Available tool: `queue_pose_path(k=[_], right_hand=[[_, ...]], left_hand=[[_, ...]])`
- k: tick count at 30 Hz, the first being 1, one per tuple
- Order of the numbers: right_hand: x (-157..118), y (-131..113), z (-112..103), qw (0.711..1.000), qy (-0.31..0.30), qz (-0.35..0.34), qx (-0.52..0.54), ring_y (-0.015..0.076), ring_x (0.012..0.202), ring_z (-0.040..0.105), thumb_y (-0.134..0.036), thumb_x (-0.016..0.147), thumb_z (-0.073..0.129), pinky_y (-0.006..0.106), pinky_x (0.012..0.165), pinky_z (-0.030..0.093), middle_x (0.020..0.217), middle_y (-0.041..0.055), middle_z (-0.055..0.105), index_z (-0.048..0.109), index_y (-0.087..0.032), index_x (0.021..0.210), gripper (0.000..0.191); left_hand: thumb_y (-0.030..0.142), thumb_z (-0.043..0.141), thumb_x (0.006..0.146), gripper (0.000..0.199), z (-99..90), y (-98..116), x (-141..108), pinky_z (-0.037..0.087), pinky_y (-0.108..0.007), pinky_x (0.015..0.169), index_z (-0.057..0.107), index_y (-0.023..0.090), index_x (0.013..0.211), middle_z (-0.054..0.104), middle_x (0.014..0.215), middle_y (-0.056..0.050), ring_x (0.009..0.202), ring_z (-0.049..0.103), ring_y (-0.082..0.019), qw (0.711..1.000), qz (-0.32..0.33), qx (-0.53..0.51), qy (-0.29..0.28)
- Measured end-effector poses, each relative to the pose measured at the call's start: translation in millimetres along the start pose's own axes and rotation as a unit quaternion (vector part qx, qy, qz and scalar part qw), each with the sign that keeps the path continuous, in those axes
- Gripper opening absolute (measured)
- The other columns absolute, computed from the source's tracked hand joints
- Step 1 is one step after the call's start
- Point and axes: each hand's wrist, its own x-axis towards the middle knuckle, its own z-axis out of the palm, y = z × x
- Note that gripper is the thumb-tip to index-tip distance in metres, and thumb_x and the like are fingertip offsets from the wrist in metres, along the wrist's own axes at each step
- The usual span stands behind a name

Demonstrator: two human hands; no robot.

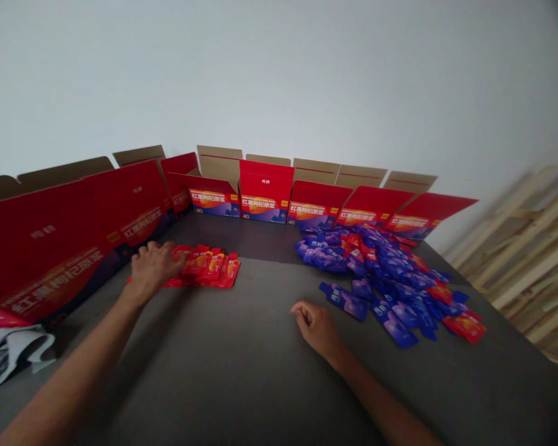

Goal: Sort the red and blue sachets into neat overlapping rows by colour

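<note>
My left hand (153, 267) reaches over the left end of a row of overlapping red sachets (209, 267) on the dark table. Its fingers look spread apart, and the hand hides that end of the row. My right hand (317, 326) rests above the middle of the table, curled into a loose fist, and I see nothing in it. A blue-purple sachet (345, 301) lies flat just to the right of this hand. Beyond it spreads a big heap of blue sachets (385, 260), with some red sachets (465, 325) mixed in.
Several open red cartons (265, 197) stand in a line along the back, flaps up. Larger-looking red cartons (51, 254) line the left side. A crumpled black-and-white wrapper (16, 350) lies at the left edge. Wooden slats (530, 248) stand beyond the table's right edge.
</note>
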Motion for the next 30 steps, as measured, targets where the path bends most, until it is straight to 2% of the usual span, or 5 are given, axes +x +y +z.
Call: queue_pose_path(k=[6, 11, 19, 25, 30], right_hand=[[1, 1, -1, 1.0, -0.008, 0.002, 0.013, 0.0115, 0.053, 0.047, -0.021, 0.089, 0.05, 0.024, 0.055, 0.032, 0.062, -0.0046, 0.056, 0.071, -0.022, 0.093, 0.022], [2, 3, -3, 1.0, -0.005, -0.015, 0.011, 0.012, 0.054, 0.049, -0.019, 0.09, 0.049, 0.023, 0.055, 0.035, 0.065, -0.003, 0.06, 0.071, -0.021, 0.093, 0.022], [21, 21, -58, 0.979, 0.157, -0.031, -0.126, 0.023, 0.092, 0.065, -0.022, 0.095, 0.045, 0.033, 0.087, 0.047, 0.098, 0.0091, 0.072, 0.07, -0.02, 0.098, 0.025], [16, 70, -146, 0.865, 0.306, 0.184, -0.352, 0.0395, 0.112, 0.056, -0.036, 0.092, 0.051, 0.051, 0.092, 0.042, 0.118, 0.0236, 0.062, 0.066, -0.011, 0.122, 0.042], [-24, 123, -201, 0.752, 0.34, 0.449, -0.342, 0.0517, 0.128, 0.046, -0.041, 0.09, 0.051, 0.062, 0.094, 0.035, 0.134, 0.0404, 0.05, 0.057, 0.001, 0.137, 0.063]], left_hand=[[0.039, 0.037, 0.099, 0.052, 15.7, 50, -52, 0.041, -0.054, 0.102, 0.054, 0.012, 0.141, 0.054, 0.133, -0.023, 0.123, 0.052, -0.04, 0.973, 0.175, -0.05, 0.143], [0.019, 0.041, 0.098, 0.04, 56.7, 108, -127, 0.044, -0.046, 0.101, 0.057, 0.023, 0.134, 0.058, 0.129, -0.013, 0.12, 0.054, -0.029, 0.896, 0.413, -0.16, 0.033], [0.008, 0.05, 0.088, 0.048, 81.8, 143, -190, 0.044, -0.047, 0.105, 0.055, 0.025, 0.133, 0.058, 0.129, -0.011, 0.119, 0.054, -0.027, 0.821, 0.529, -0.196, -0.086], [0.008, 0.048, 0.089, 0.046, 80.3, 144, -189, 0.042, -0.05, 0.109, 0.056, 0.025, 0.131, 0.057, 0.128, -0.01, 0.119, 0.053, -0.027, 0.821, 0.514, -0.223, -0.111], [0.008, 0.05, 0.088, 0.045, 80.5, 144, -190, 0.042, -0.05, 0.11, 0.057, 0.026, 0.129, 0.058, 0.125, -0.008, 0.118, 0.053, -0.026, 0.819, 0.509, -0.243, -0.101]])
